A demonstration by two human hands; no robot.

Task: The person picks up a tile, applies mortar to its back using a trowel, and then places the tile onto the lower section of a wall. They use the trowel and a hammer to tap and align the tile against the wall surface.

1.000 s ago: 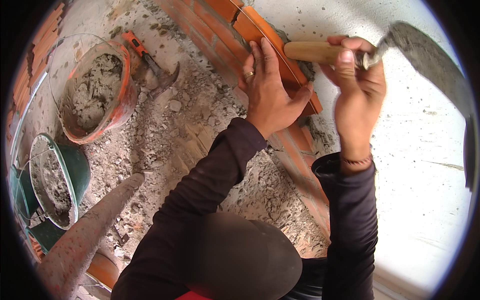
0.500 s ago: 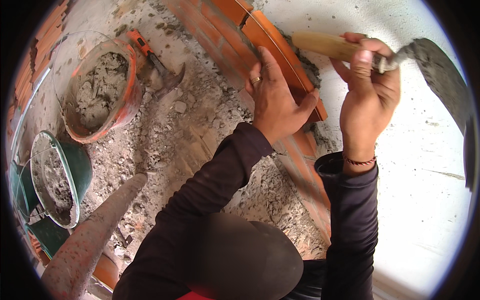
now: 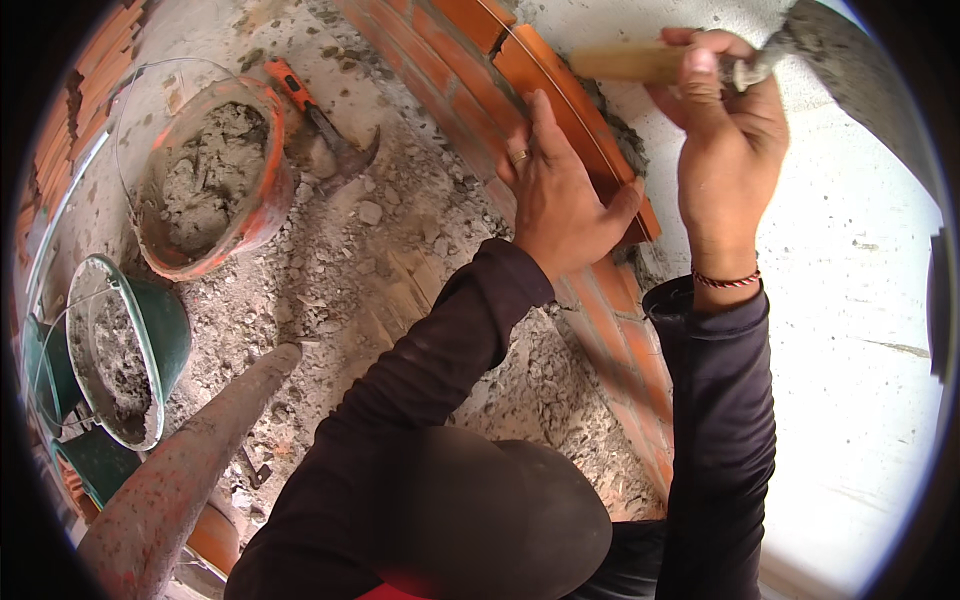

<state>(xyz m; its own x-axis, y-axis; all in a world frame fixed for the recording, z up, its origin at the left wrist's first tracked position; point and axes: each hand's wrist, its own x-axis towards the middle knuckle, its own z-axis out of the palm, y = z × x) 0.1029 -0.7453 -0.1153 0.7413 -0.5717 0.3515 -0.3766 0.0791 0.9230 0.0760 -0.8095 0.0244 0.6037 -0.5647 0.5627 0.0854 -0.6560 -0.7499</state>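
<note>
An orange brick [image 3: 570, 105] lies on top of the curved brick wall [image 3: 590, 300], with a thin string running along it. My left hand [image 3: 560, 190] rests against this brick, its fingers stretched along the near side and its thumb over the lower end. My right hand [image 3: 735, 130] is wrapped round the pale wooden handle of a trowel [image 3: 640, 62]. The butt of the handle points left, close to the brick's far edge. Grey mortar coats the trowel's blade at the upper right, partly cut off by the picture's rim. Mortar also shows along the brick's far side.
On the left stand an orange bucket [image 3: 275, 190] and a green bucket [image 3: 170, 335], both holding mortar. A hammer [image 3: 320, 120] with an orange grip lies on the rubble. A dirty pole [image 3: 200, 450] slants across the lower left. White surface [image 3: 850, 350] spreads right of the wall.
My right hand has moved up and slightly left with the trowel, whose blade now reaches further out of view. The left hand keeps its place on the brick; the view has shifted slightly.
</note>
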